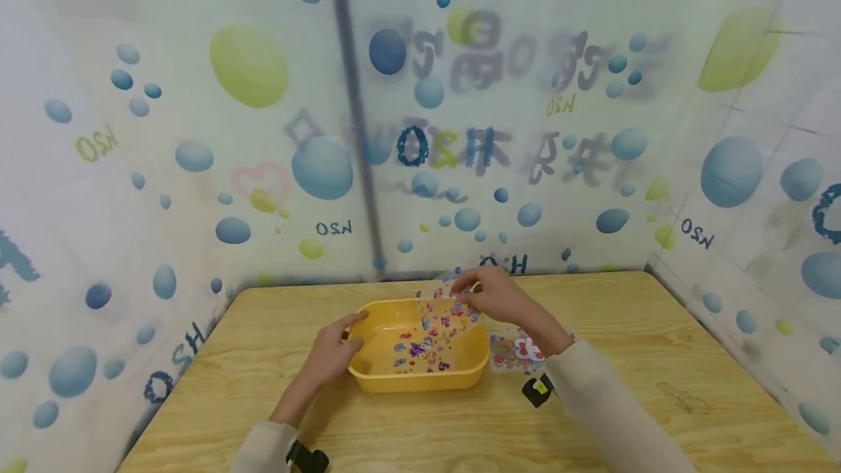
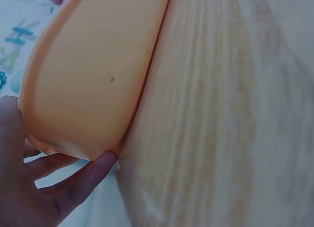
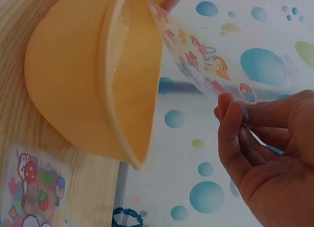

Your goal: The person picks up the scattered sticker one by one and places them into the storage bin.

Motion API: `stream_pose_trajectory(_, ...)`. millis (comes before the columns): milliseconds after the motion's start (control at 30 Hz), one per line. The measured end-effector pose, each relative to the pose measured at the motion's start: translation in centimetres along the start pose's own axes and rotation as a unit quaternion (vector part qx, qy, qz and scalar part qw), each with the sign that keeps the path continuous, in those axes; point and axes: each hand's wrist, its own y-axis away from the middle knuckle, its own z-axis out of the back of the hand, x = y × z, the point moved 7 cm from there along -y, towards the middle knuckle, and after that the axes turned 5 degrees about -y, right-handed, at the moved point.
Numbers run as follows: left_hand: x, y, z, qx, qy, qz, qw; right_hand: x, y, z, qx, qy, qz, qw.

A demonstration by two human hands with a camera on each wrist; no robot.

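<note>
clear printed film point(image 3: 191, 54) slants over the yellow tub point(image 1: 420, 384), pinched in your right hand point(image 1: 494, 296), likely so small colored pieces point(image 1: 417, 349) stay inside; your left hand point(image 1: 331, 351) grips the tub's left end, probably to steady it.

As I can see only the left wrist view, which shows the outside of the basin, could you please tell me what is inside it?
Observer: Small colourful pieces lie scattered on the floor of the basin.
Operator: Thank you; and what does the right grip hold?
Observer: It pinches a clear sheet printed with colourful little figures.
Operator: Is anything lying beside the basin, please?
Observer: Yes, a flat printed packet or sheet lies on the table just to the basin's right.
</note>
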Motion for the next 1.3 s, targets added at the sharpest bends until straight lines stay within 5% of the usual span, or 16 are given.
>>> stream_pose_trajectory(367,-0.1,0.1,0.1,0.002,0.002,0.004,1.0,0.8,-2.0,-2.7,0.067,0.014,0.007,0.998)
stream_pose_trajectory(733,-0.3,0.2,0.2,-0.002,-0.007,-0.003,1.0,0.9,-3.5,-5.0,0.126,-0.022,-0.033,0.991)
stream_pose_trajectory(1067,-0.3,0.1,0.1,-0.003,-0.007,-0.01,0.9999,0.7,-3.6,-5.8,0.141,-0.101,-0.097,0.98)
stream_pose_trajectory(1300,-0.2,0.1,0.2,-0.004,-0.01,-0.01,0.9999,0.2,-4.0,-6.1,0.131,-0.089,-0.117,0.98)
